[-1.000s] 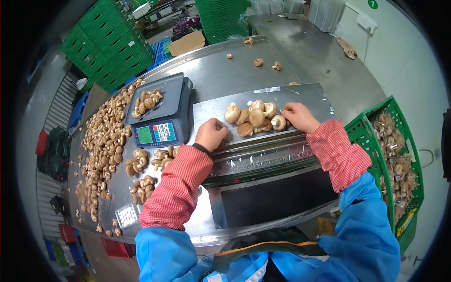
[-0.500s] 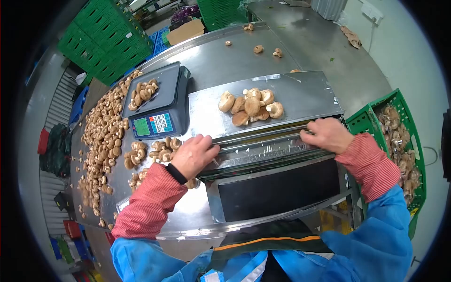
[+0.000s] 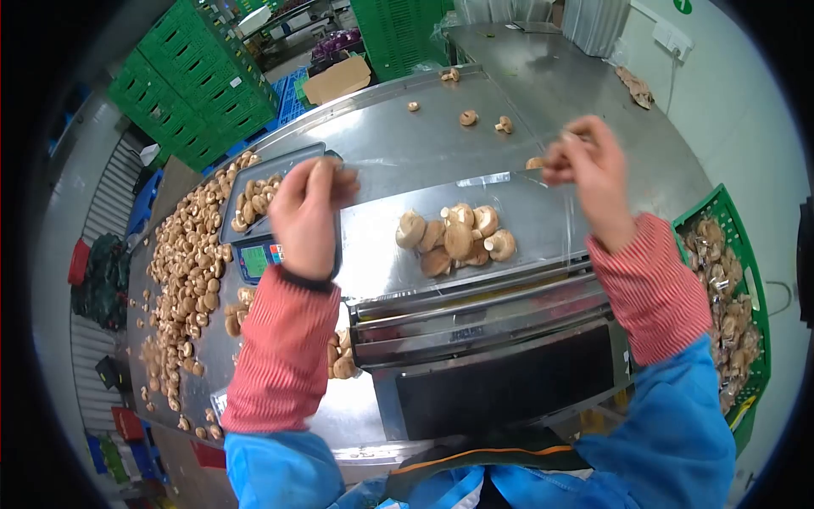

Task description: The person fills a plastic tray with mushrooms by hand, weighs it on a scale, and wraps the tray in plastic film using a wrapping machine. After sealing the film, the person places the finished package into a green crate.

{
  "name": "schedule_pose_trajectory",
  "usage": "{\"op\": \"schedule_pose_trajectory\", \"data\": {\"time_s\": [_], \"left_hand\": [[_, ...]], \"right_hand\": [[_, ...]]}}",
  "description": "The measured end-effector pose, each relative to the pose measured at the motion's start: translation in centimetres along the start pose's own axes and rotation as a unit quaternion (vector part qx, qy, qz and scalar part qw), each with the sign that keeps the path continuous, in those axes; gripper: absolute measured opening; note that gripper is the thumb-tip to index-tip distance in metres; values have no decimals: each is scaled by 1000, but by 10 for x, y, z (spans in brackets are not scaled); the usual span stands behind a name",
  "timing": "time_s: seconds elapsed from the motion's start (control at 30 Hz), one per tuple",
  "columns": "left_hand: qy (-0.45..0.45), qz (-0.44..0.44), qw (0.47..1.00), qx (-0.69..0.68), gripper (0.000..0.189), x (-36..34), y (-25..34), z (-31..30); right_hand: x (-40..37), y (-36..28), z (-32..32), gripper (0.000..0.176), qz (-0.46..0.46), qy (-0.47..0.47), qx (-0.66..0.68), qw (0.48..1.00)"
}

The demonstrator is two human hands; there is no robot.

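Note:
My left hand (image 3: 307, 216) is raised in a pinch in front of the scale, closed on one corner of a clear plastic film (image 3: 441, 159). Higher on the right, my right hand (image 3: 591, 174) pinches the other corner. The see-through sheet stretches between both hands, above a small pile of shiitake mushrooms (image 3: 459, 240) on the metal plate of the wrapping machine (image 3: 373, 229). Below the plate lie the machine's rollers (image 3: 483, 310) and a dark panel (image 3: 509, 377). Part of the scale (image 3: 254, 259) is hidden behind my left hand.
A large heap of loose mushrooms (image 3: 191, 263) covers the table's left side. More mushrooms sit on the scale's tray (image 3: 292, 159). On the right stands a green crate (image 3: 750, 288) of wrapped packs. Green crates (image 3: 191, 76) are stacked at the back left.
Both hands have risen from the rollers and moved away from my body, drawing the film up over the mushroom pile. My left hand now covers part of the scale.

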State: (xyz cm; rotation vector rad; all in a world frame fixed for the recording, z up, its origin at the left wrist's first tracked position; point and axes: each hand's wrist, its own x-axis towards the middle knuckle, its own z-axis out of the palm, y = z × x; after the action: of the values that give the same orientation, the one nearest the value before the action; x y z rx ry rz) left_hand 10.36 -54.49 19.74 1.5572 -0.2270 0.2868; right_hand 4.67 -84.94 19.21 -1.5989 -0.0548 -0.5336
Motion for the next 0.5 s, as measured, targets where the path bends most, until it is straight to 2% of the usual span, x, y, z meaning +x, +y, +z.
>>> {"op": "schedule_pose_trajectory", "data": {"time_s": [0.07,0.13,0.17,0.2,0.27,0.37,0.43,0.47,0.5], "left_hand": [[-19,31,997,73,19,34,-65,5],[-66,64,942,322,15,33,-105,7],[-104,68,930,347,14,24,-119,8],[-141,71,915,372,13,13,-128,7],[-202,164,863,434,14,2,-121,4],[-201,64,860,465,22,-10,-124,-1],[-200,13,866,459,28,-17,-118,-3],[-180,15,900,398,28,-25,-121,-5],[-159,17,929,335,29,-33,-125,-7]], "right_hand": [[26,51,13,11,-1,11,-94,995],[30,100,22,14,-8,-7,-256,967],[26,116,25,16,-19,-30,-347,937],[19,121,26,17,-64,-72,-382,919],[6,127,30,20,-152,-153,-445,869],[13,104,26,25,116,-283,-401,863],[16,105,22,26,138,-291,-396,860],[15,107,19,27,149,-294,-394,858],[12,111,15,28,113,-281,-353,885]]}}
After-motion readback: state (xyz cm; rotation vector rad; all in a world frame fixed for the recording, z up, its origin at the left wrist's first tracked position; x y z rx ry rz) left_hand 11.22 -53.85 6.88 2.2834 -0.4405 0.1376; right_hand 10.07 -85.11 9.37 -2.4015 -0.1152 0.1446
